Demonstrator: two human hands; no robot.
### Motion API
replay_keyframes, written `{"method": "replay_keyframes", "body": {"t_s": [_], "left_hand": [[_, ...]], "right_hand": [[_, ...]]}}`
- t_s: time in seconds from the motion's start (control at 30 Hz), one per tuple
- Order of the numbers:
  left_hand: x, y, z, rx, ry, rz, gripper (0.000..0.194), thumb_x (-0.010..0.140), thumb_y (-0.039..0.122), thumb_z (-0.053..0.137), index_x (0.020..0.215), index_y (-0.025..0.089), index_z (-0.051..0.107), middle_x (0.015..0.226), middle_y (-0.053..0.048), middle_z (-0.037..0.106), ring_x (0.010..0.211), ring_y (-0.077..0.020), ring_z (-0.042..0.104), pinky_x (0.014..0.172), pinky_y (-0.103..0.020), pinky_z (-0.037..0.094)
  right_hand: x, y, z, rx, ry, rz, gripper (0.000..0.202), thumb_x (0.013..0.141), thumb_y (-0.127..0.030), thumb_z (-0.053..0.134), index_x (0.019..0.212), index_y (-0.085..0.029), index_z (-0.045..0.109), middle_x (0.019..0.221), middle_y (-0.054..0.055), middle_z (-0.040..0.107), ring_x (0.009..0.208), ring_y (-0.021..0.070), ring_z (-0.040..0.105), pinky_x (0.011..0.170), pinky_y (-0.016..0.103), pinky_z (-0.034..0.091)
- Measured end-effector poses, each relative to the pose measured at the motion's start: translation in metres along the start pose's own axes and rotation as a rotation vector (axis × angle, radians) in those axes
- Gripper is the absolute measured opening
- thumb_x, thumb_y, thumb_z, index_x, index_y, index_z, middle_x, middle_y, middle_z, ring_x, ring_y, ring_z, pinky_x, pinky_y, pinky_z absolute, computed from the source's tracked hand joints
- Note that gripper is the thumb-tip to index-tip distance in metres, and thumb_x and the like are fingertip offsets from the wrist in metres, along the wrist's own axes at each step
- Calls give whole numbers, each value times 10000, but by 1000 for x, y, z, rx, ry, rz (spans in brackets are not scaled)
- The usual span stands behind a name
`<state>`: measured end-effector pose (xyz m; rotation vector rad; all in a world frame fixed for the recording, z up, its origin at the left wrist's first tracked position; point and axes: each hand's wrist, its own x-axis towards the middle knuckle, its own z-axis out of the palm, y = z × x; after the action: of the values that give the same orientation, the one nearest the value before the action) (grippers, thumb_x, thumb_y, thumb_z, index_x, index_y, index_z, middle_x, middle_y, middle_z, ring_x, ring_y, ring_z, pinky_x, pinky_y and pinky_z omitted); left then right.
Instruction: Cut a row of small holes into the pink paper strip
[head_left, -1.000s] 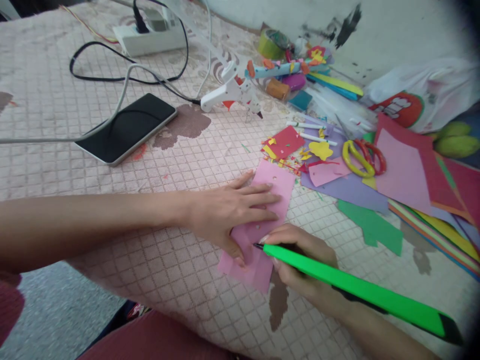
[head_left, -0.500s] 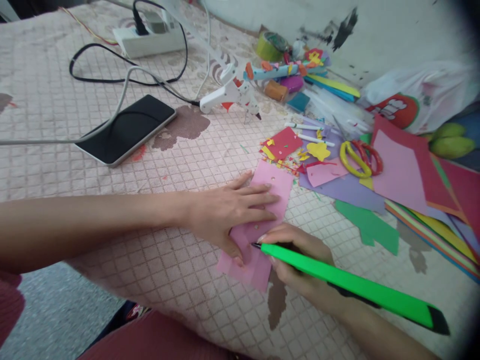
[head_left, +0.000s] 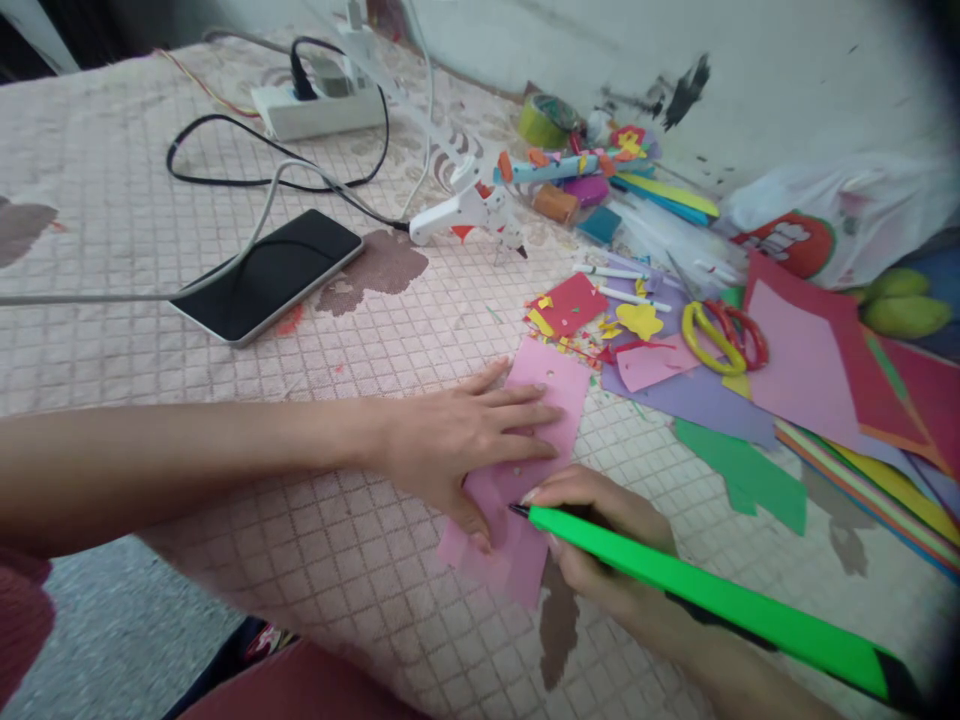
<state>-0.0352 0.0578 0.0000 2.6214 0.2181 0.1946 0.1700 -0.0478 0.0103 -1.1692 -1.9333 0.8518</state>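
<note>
Head view: checked tablecloth [head_left: 330, 560], scuffed wall [head_left: 795, 90]; left hand [head_left: 461, 435] flat on paper [head_left: 521, 550], right hand [head_left: 619, 505] gripping pen [head_left: 712, 596].

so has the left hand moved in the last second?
No. The left hand sits in the same place relative to the brown patch; no clear shift any way.
</note>
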Motion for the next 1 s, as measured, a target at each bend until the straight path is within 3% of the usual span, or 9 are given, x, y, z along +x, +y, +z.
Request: {"method": "replay_keyframes", "body": {"t_s": [0.83, 0.93, 1.0], "left_hand": [[2, 2, 1, 60, 9, -10, 819, 740, 512, 724, 1416, 147, 441, 1553, -165, 283, 1456, -394, 186, 1163, -640, 19], [2, 1, 1, 62, 8, -2, 828, 743, 515, 721, 1420, 136, 434, 1551, -174, 284, 1451, -408, 189, 1150, -663, 33], [2, 0, 0, 65, 10, -2, 839, 749, 524, 713, 1429, 129, 419, 1551, -176, 282, 1449, -407, 197, 1150, -662, 36]], "right_hand": [[-4, 1, 0, 44, -58, -5, 257, 792, -53, 574, 976, -218, 643, 880, 7, 704, 809, 124, 665, 711, 247, 545], [-3, 0, 0, 50, -14, 6, 257, 789, -55, 571, 964, -224, 655, 875, 12, 711, 797, 131, 673, 693, 252, 557], [-1, -1, 0, 57, 83, 32, 242, 785, -57, 573, 922, -237, 660, 851, 8, 711, 777, 136, 677, 662, 250, 562]]}}
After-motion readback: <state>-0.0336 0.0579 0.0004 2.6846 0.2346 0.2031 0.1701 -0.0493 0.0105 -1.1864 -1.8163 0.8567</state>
